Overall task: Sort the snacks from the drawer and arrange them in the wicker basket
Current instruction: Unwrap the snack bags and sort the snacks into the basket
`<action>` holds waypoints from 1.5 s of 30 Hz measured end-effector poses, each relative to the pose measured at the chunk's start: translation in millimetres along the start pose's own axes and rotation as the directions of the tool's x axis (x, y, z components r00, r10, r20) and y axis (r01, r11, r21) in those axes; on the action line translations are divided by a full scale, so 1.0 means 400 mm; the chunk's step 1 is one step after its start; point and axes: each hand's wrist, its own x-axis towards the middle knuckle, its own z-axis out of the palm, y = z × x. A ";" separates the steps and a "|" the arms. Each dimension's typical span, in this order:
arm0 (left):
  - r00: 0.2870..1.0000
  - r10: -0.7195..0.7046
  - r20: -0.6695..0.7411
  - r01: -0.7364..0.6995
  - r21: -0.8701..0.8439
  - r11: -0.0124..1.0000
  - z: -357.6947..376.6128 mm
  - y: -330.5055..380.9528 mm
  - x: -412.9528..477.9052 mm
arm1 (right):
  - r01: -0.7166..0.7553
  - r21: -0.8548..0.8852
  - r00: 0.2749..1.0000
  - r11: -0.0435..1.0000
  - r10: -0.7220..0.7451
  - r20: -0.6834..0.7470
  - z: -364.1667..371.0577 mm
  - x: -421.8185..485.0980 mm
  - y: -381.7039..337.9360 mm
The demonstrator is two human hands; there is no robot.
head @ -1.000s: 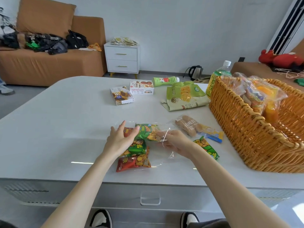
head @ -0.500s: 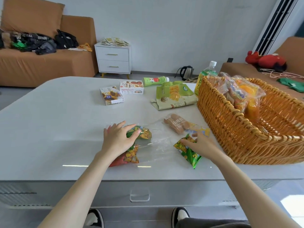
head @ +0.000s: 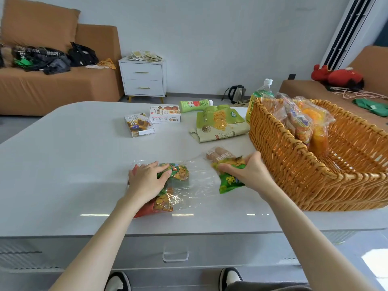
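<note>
R hand (head: 249, 171) now curled round green snack packet (head: 230, 182); half sec ago lay flat on it. L hand (head: 147, 179) flat, fingers straight, pinning clear bag of packets (head: 178, 192). Wicker basket (head: 294, 177) just right of R hand, so packet prob. goes in next.

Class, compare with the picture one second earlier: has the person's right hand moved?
Yes. The right hand went rightwards, from the clear bag toward the wicker basket, and grips a green packet.

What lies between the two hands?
Head view: clear plastic wrap lies between the left hand and the right hand gripping a green packet.
</note>
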 end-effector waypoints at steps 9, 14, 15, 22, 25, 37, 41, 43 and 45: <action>1.000 -0.001 0.016 0.002 -0.056 0.998 -0.010 -0.005 -0.009 | -0.095 0.034 0.949 0.995 0.080 0.306 0.102 0.044 -0.036; 1.000 0.010 0.013 -0.009 -0.079 0.997 -0.009 -0.010 -0.006 | -0.395 0.366 0.825 0.843 0.150 0.545 0.135 0.056 -0.034; 1.000 0.011 0.016 -0.010 -0.079 0.997 -0.009 -0.011 -0.005 | -0.455 0.432 0.803 0.779 0.148 0.577 0.134 0.056 -0.036; 1.000 0.012 0.025 -0.009 -0.122 0.993 -0.014 -0.015 -0.005 | -0.599 0.545 0.747 0.586 0.164 0.644 0.175 0.044 -0.029; 0.999 0.034 0.042 -0.028 -0.143 0.989 -0.014 -0.018 -0.006 | -0.550 0.443 0.719 0.708 0.131 0.683 0.181 0.035 -0.039; 0.992 0.099 0.083 -0.089 -0.109 0.990 -0.020 -0.032 -0.010 | -0.253 0.139 0.845 0.957 0.149 0.513 0.157 0.052 -0.045; 0.993 0.079 0.086 -0.069 -0.115 0.991 -0.022 -0.026 -0.007 | -0.298 0.130 0.815 0.946 0.181 0.551 0.145 0.055 -0.034; 0.991 0.095 0.096 -0.084 -0.111 0.990 -0.018 -0.030 -0.006 | -0.306 0.222 0.841 0.926 0.154 0.518 0.172 0.051 -0.030; 0.985 0.121 0.125 -0.113 -0.075 0.991 -0.018 -0.034 -0.006 | -0.311 0.292 0.864 0.904 0.141 0.483 0.213 0.043 -0.027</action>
